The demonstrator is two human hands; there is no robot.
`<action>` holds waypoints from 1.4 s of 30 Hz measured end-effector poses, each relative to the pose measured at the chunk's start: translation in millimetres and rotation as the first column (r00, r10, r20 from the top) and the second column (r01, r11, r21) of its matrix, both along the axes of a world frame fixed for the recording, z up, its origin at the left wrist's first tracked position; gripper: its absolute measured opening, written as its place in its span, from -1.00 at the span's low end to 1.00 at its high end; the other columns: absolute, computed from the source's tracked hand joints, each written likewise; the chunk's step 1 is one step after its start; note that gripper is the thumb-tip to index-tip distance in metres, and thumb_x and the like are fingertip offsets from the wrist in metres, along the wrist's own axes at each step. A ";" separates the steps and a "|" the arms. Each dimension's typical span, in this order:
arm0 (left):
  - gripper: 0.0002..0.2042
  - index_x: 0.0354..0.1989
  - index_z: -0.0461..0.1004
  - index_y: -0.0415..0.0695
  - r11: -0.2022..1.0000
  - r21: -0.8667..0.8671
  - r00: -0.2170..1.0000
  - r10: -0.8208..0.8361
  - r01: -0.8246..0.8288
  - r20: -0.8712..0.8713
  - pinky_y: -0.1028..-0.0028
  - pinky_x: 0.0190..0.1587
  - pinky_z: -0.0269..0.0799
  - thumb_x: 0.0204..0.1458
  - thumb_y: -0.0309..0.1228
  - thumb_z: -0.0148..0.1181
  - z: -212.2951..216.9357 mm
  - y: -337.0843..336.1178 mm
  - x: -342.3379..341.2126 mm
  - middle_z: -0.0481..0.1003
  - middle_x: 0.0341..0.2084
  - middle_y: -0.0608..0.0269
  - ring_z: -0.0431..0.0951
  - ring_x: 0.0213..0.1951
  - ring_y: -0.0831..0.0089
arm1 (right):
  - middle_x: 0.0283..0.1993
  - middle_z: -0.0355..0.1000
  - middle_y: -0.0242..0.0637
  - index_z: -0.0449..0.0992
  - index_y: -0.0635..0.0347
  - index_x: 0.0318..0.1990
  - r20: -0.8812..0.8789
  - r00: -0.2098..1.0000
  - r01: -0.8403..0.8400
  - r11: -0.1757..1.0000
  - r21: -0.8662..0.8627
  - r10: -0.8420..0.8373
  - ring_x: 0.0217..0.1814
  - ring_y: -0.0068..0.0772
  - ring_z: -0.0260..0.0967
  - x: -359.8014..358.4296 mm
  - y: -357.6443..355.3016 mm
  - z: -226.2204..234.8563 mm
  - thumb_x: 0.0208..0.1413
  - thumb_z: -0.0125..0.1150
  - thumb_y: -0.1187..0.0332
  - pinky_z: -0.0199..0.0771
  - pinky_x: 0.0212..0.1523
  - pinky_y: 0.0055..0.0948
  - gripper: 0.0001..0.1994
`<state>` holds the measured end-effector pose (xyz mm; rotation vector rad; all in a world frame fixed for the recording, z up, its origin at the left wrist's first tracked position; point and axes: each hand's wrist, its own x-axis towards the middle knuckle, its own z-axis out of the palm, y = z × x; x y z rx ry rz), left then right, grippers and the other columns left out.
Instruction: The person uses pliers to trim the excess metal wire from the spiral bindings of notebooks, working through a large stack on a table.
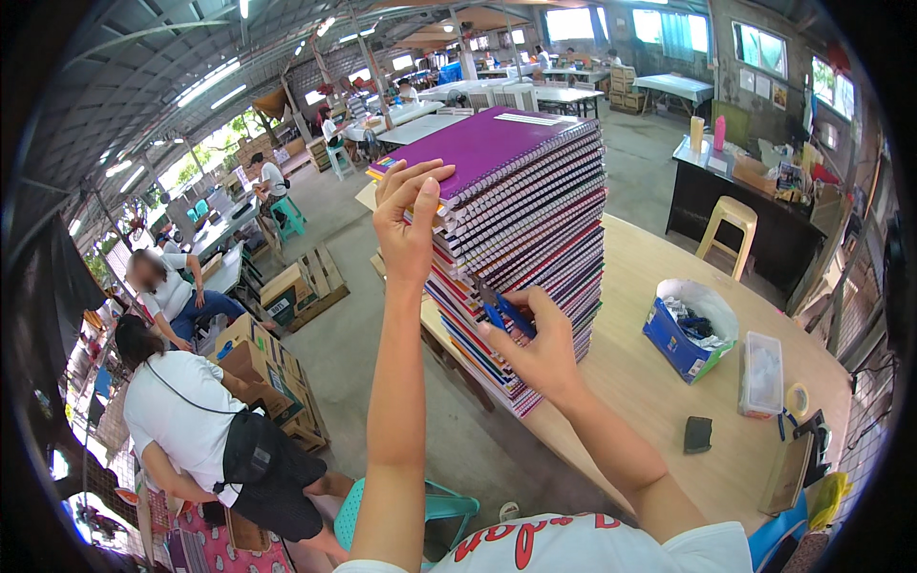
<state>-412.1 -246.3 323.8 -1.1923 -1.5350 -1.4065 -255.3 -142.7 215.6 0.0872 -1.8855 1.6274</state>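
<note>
The tall stack of spiral notebooks (pixel 535 239) stood at the near left edge of the wooden desk (pixel 669 382), its purple top cover (pixel 482 143) level with my raised left hand (pixel 406 224). That hand gripped the near top corner of the stack, thumb on the purple cover and fingers curled over the corner; what lay under the fingers was hidden. My right hand (pixel 535 349) pressed against the lower half of the stack's spiral side, closed around a small blue tool (pixel 506 310) whose shape I could not make out, since the fingers covered most of it. The bottom notebooks leaned out past the desk edge toward me.

Beyond the stack, the desk top ran open to the right. On it stood a blue box (pixel 680 342) with a white liner and dark small items inside, a clear plastic container (pixel 762 374) just beside it, a small dark pouch (pixel 698 434) nearer to me, and a roll of tape (pixel 797 397) near the far right rim. Items at that rim were bent by the lens and hard to tell apart.

Left of the desk edge the concrete floor (pixel 382 334) lay open. A teal stool (pixel 435 506) stood near my left forearm, partly cut off by it. Further left a person in a white shirt (pixel 191 420) bent over cardboard boxes (pixel 267 368). A tan stool (pixel 728 229) stood behind the desk, in front of a black counter (pixel 745 215).
</note>
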 end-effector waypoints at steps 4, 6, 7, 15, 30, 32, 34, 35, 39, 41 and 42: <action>-0.74 -0.23 0.67 -0.11 1.000 0.004 1.000 0.006 -0.006 0.002 0.21 0.31 -0.01 0.18 -0.26 0.07 0.2 -1.0 1.2 0.59 -0.17 0.23 0.34 0.11 0.28 | -0.31 0.35 -0.16 0.44 0.35 -0.16 -0.282 0.904 0.409 0.842 0.353 -0.321 -0.34 -0.35 0.38 3.2 -10.2 -0.2 -0.12 0.47 0.26 0.42 -0.32 -0.42 -0.56; -0.74 -0.23 0.67 -0.11 1.000 0.005 1.000 0.014 -0.014 -0.007 0.21 0.31 -0.01 0.18 -0.26 0.07 0.1 -1.3 0.4 0.59 -0.17 0.23 0.34 0.11 0.28 | -0.33 0.37 -0.15 0.43 0.37 -0.15 -0.329 0.876 0.468 0.788 0.399 -0.353 -0.38 -0.37 0.38 1.0 -12.5 0.5 -0.09 0.46 0.25 0.41 -0.36 -0.43 -0.56; -0.74 -0.23 0.67 -0.11 1.000 0.003 1.000 0.018 -0.018 -0.003 0.21 0.31 -0.01 0.18 -0.26 0.07 0.0 -1.7 0.4 0.59 -0.17 0.23 0.33 0.11 0.27 | -0.33 0.37 -0.15 0.43 0.37 -0.15 -0.330 0.876 0.468 0.788 0.400 -0.352 -0.38 -0.37 0.38 0.7 -12.4 0.1 -0.09 0.46 0.25 0.41 -0.36 -0.43 -0.56; -0.75 -0.23 0.66 -0.11 1.000 0.008 1.000 -0.014 0.014 -0.003 0.22 0.31 -0.01 0.18 -0.30 0.06 0.1 -0.5 -0.4 0.59 -0.18 0.24 0.33 0.12 0.30 | -0.42 0.46 -0.19 0.46 0.43 -0.24 0.029 0.860 -0.409 0.722 -0.558 0.509 -0.48 -0.43 0.41 -6.3 7.0 -5.2 0.11 0.29 0.20 0.41 -0.41 -0.49 -0.64; -0.75 -0.24 0.66 -0.12 0.999 0.029 1.000 0.026 -0.026 0.001 0.22 0.31 -0.01 0.18 -0.29 0.06 0.4 0.0 3.8 0.59 -0.18 0.23 0.36 0.10 0.32 | -0.39 0.45 -0.16 0.43 0.40 -0.23 0.018 0.833 -0.404 0.630 -0.663 0.554 -0.48 -0.35 0.43 -3.4 18.2 -13.6 0.09 0.28 0.31 0.39 -0.52 -0.45 -0.72; -0.74 -0.24 0.66 -0.12 1.000 0.015 1.000 -0.015 0.016 -0.009 0.22 0.31 -0.01 0.18 -0.29 0.06 0.5 0.5 1.6 0.60 -0.18 0.23 0.37 0.08 0.33 | -0.42 0.46 -0.21 0.43 0.42 -0.24 -0.137 0.680 -0.525 0.348 -0.776 0.720 -0.55 -0.51 0.37 -4.5 22.8 -15.1 0.16 0.21 0.32 0.29 -0.60 -0.58 -0.74; -0.70 -0.24 0.65 -0.19 1.000 0.004 0.999 0.020 -0.020 -0.028 0.24 0.31 0.03 0.20 -0.29 0.01 1.6 2.0 2.7 0.60 -0.18 0.20 0.40 0.06 0.34 | -0.41 0.47 -0.22 0.43 0.42 -0.22 0.115 0.926 -0.267 0.839 -0.474 0.359 -0.50 -0.47 0.38 2.7 16.4 -5.3 0.14 0.24 0.29 0.36 -0.51 -0.51 -0.70; -0.66 -0.24 0.64 -0.25 0.999 -0.003 0.997 0.053 -0.053 -0.049 0.26 0.30 0.07 0.21 -0.28 -0.03 1.7 3.2 3.3 0.60 -0.18 0.16 0.43 0.04 0.34 | -0.37 0.45 -0.17 0.43 0.40 -0.19 0.044 0.998 -0.050 0.992 -0.119 0.055 -0.41 -0.34 0.40 -2.8 14.4 -25.1 0.06 0.33 0.27 0.42 -0.37 -0.40 -0.65; -0.74 -0.24 0.66 -0.13 1.000 0.010 1.000 0.016 -0.016 -0.025 0.23 0.31 0.00 0.18 -0.29 0.05 0.5 -1.1 0.2 0.60 -0.18 0.24 0.37 0.09 0.32 | -0.28 0.37 -0.06 0.43 0.34 -0.16 -0.183 0.935 0.345 0.895 0.283 -0.302 -0.29 -0.11 0.40 13.7 0.0 -17.0 -0.10 0.43 0.29 0.44 -0.26 -0.30 -0.59; -0.74 -0.24 0.66 -0.13 1.000 0.021 0.999 0.021 -0.021 -0.031 0.23 0.31 0.00 0.18 -0.29 0.05 -0.1 0.5 0.1 0.60 -0.19 0.24 0.37 0.09 0.32 | -0.27 0.37 -0.06 0.43 0.34 -0.16 -0.213 0.922 0.378 0.871 0.315 -0.324 -0.28 -0.10 0.40 13.4 -1.9 -20.5 -0.10 0.43 0.29 0.44 -0.27 -0.29 -0.59; -0.74 -0.24 0.66 -0.13 1.000 0.020 0.999 0.020 -0.019 -0.030 0.23 0.31 0.00 0.18 -0.29 0.05 -0.4 0.6 -0.5 0.60 -0.19 0.24 0.37 0.09 0.32 | -0.27 0.37 -0.06 0.43 0.33 -0.16 -0.242 0.910 0.406 0.846 0.345 -0.338 -0.28 -0.10 0.41 12.0 -2.4 -21.9 -0.09 0.43 0.29 0.44 -0.27 -0.27 -0.60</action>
